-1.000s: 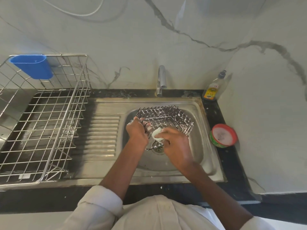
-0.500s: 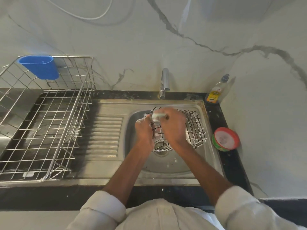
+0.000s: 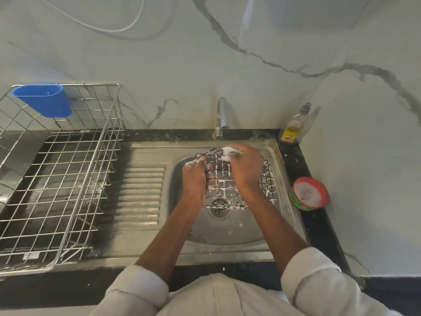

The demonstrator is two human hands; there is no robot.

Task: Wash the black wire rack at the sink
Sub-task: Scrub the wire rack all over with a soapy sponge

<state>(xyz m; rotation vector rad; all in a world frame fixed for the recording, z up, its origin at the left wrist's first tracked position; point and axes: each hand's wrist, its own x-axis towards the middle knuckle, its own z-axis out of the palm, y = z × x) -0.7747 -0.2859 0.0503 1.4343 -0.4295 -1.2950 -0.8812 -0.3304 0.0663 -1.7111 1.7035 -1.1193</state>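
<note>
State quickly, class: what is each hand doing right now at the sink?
Left hand: grips the soapy black wire rack at its left side.
Right hand: holds a white scrub pad against the rack's top edge.

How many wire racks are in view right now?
2: the black wire rack held over the sink bowl, and a larger silver wire rack on the counter left of the sink.

Pale marble-look wall [image 3: 262, 92] with dark grey veins, meeting a second wall [image 3: 369, 179] at the right corner. White cable [image 3: 107, 28] loops across the upper wall. Black stone counter [image 3: 319, 226] along the wall and front edge. Steel dish rack [image 3: 68, 179] on the left, blue plastic cup [image 3: 44, 100] hung on its back rim. Chrome tap [image 3: 221, 117] at the wall. Soft, even light, faint glare high on the wall.
</note>
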